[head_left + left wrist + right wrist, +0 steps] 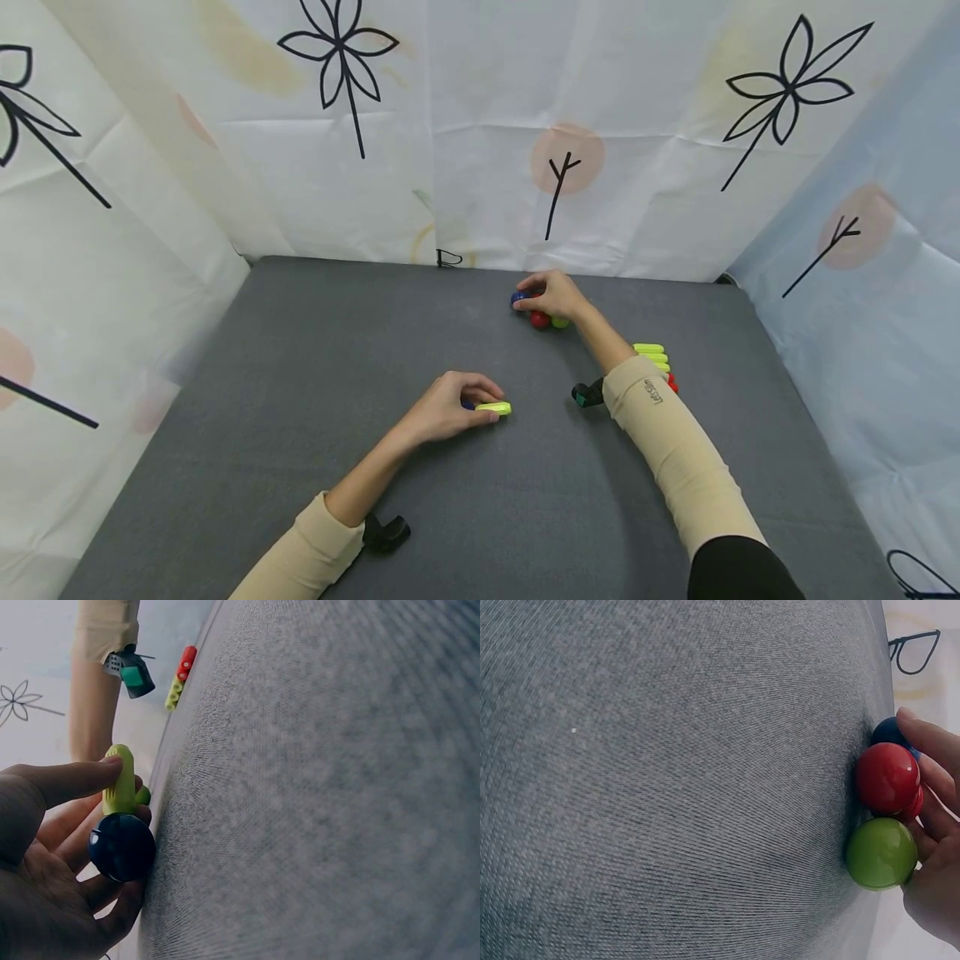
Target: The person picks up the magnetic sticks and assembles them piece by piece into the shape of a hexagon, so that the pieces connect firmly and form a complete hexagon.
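Nearest, left hand (442,410) above grey worktop (315,350), thumb and fingers gripping yellow-green stick (118,780); dark blue ball (121,847) at stick's end, within same hand. Farther, to right: row of yellow-green sticks (650,354) and red sticks (672,383), partly hidden by right sleeve (675,442). Beyond, near worktop's far edge, right hand (561,297) pinches blue ball (519,297); red balls (887,778) and green ball (881,853) just beside. Behind, patterned cloth (480,183).
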Available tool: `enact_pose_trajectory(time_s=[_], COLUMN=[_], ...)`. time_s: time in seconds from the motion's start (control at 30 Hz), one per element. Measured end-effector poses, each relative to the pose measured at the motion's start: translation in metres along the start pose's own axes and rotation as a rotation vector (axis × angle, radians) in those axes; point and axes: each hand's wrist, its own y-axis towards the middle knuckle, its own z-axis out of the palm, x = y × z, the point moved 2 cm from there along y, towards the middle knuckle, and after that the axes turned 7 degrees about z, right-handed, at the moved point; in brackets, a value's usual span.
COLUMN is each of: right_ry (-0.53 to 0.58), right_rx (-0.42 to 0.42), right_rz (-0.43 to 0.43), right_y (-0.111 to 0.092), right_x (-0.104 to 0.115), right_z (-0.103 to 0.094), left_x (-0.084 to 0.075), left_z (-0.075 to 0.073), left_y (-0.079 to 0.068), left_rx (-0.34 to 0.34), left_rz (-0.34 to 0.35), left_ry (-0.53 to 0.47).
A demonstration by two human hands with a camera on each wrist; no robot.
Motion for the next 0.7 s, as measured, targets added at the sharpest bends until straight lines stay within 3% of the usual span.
enact_pose_trajectory(time_s=[0.37,0.7], right_ry=[0.079,0.086], right_rx=[-0.031,-0.041], right_rz=[-0.087,-0.214], right_y=[-0.013,-0.055], right_x=[0.010,0.031], right_z=[-0.007,-0.018], left_x=[0.001,0.003], left_z=[0.001,0.000], left_y=[0.001,0.002], left_rx=[-0.007,-0.020], left_rz=[-0.006,-0.007], left_ry=[0.014,0.039])
